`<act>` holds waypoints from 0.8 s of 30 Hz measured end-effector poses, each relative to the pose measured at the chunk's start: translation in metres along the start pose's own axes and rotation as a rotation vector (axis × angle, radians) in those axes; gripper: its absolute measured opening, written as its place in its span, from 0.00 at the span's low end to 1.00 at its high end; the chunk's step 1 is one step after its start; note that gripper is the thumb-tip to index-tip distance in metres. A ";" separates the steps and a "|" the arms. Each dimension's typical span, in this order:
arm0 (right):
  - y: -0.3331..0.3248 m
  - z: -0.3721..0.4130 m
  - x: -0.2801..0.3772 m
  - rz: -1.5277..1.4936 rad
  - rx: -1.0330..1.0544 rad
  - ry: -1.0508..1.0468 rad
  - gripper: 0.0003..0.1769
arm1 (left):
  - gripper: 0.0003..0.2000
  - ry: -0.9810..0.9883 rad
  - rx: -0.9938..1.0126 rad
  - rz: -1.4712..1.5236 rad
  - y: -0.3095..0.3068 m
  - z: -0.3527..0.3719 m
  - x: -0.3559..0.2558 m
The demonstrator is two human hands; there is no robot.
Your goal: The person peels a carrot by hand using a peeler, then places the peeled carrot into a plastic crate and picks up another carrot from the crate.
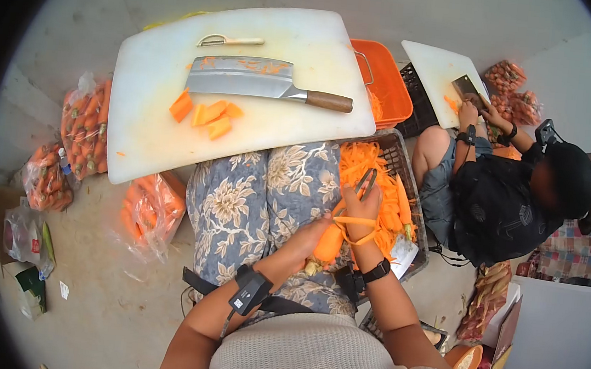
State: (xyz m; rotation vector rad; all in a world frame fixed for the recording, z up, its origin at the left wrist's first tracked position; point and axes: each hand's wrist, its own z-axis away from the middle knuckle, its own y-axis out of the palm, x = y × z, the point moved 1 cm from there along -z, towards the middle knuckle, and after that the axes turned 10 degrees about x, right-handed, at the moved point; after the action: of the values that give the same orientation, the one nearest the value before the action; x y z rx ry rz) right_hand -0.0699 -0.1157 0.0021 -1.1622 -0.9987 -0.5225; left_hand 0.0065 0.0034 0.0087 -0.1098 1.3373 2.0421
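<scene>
By left edge of crate (418, 200), L hand (310, 234) grips carrot (330, 243); R hand (360, 211) closed on peeler (367, 180), peel strip (369, 237) looped round wrist; cleaver (242, 77) & orange pcs (218, 112) on board (287, 125), fwd-left of crate.

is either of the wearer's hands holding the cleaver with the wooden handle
No, the cleaver lies flat on the large white board, above the cut carrot pieces.

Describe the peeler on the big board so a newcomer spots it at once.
Start at the larger white board, with the broad cleaver on it. Just beyond the blade, near the far edge, lies the peeler. Its pale handle and looped metal head set it apart from the brown-handled cleaver.
</scene>
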 end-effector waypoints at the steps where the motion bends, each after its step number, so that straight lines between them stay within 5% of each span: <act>1: 0.002 -0.004 -0.003 0.003 0.008 0.004 0.22 | 0.24 -0.001 -0.004 0.009 0.001 0.001 -0.002; 9: 0.007 -0.056 -0.063 -0.052 -0.248 -0.050 0.12 | 0.24 -0.047 0.059 0.041 -0.001 0.003 -0.007; 10: 0.004 -0.053 -0.034 -0.295 -0.168 0.108 0.12 | 0.24 -0.050 0.056 0.044 -0.002 0.002 -0.006; 13: 0.003 -0.063 -0.043 -0.203 -0.026 0.172 0.20 | 0.24 -0.041 0.054 0.093 -0.002 0.001 -0.006; 17: 0.001 -0.062 -0.024 -0.320 -0.046 0.159 0.13 | 0.26 -0.032 0.074 0.091 -0.003 0.000 -0.005; 19: -0.003 -0.071 -0.029 -0.367 -0.038 0.380 0.13 | 0.27 -0.036 0.074 0.085 -0.003 0.001 -0.005; 24: -0.005 -0.074 -0.041 -0.372 -0.040 0.322 0.13 | 0.26 -0.026 0.093 0.078 -0.001 0.001 -0.006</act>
State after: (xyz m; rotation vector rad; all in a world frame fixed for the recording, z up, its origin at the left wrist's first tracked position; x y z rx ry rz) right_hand -0.0665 -0.1918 -0.0347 -0.8914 -0.9273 -0.9974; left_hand 0.0121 0.0018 0.0110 0.0108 1.4382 2.0337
